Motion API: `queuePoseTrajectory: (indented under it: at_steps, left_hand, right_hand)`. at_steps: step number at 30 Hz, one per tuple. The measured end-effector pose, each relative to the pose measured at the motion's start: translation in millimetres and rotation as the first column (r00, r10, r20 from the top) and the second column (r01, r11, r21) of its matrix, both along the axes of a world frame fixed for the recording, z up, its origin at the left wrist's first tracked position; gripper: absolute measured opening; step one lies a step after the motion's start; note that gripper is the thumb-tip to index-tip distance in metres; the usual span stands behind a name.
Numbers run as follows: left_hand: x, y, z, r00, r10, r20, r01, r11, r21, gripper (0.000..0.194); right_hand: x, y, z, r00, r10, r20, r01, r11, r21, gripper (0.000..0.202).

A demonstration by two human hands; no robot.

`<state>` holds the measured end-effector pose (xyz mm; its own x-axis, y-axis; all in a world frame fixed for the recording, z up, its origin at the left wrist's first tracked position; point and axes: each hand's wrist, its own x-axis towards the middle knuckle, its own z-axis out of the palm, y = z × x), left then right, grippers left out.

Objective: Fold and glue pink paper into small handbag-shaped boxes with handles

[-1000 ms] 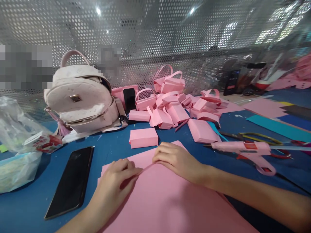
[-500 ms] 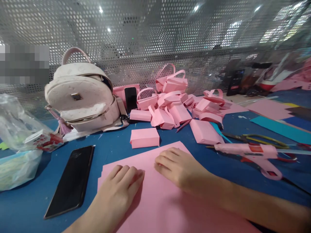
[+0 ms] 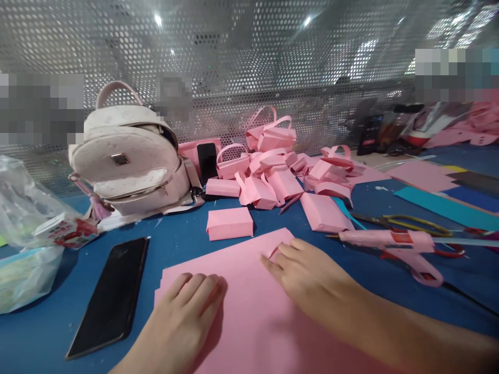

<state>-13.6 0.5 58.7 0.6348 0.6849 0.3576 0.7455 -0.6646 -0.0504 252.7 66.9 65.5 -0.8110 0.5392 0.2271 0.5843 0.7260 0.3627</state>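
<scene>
Currently, note the stack of pink sheets (image 3: 244, 332) flat on the counter (image 3: 177, 239). Read the visible run as pointing away from the forearms (image 3: 393, 322); cannot confirm the long axis, with the near end out of view. Locate the right grip (image 3: 307, 272) at the stack's far right corner, with fingers close together at a raised pink flap (image 3: 275, 252); cannot tell: pinched or merely touched. Locate the left grip (image 3: 187, 314) on the stack's left part, with fingers curled inward and together; cannot tell: clamped or vacant. Observe the far edge (image 3: 226, 251) slanting from ahead of the left grip to the right grip. Note bare counter in a narrow gap past that edge, before the pink box (image 3: 230, 224); in a strip between left grip and phone (image 3: 109, 296); and right of the right grip, toward the glue gun (image 3: 390, 240).
</scene>
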Motion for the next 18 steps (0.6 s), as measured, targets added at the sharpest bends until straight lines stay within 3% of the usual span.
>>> queuePoseTrajectory:
  at_steps: [4,8,10,14,16,18]
  left_hand:
    - [3,1,6.9,1.0,0.003,0.026,-0.001,0.999,-0.049,0.034]
    - [-2,4,15.6,0.987,0.028,0.156,0.003,0.98,-0.198,0.026]
    - [-8,7,17.9,0.966,0.084,0.244,0.011,0.932,-0.363,0.022]
    - [-16,17,14.4,0.858,0.276,0.434,0.08,0.762,-0.643,0.032]
    - [-15,21,11.9,0.822,0.339,0.458,0.078,0.73,-0.679,0.026]
    - [-11,23,11.9,0.84,0.36,0.406,0.01,0.737,-0.676,0.016]
  right_hand:
    - [7,13,3.2,0.981,-0.129,0.148,0.137,0.989,-0.047,0.03]
    - [0,15,23.8,0.948,-0.177,0.266,0.231,0.955,-0.186,0.025]
    - [-5,11,34.9,0.941,-0.196,0.276,0.261,0.939,-0.224,0.024]
    - [-7,6,45.7,0.912,-0.28,0.299,0.359,0.897,-0.257,0.025]
    - [-4,7,45.8,0.909,-0.323,0.262,0.39,0.882,-0.266,0.025]
    - [-1,11,45.1,0.917,-0.352,0.188,0.394,0.876,-0.28,0.024]
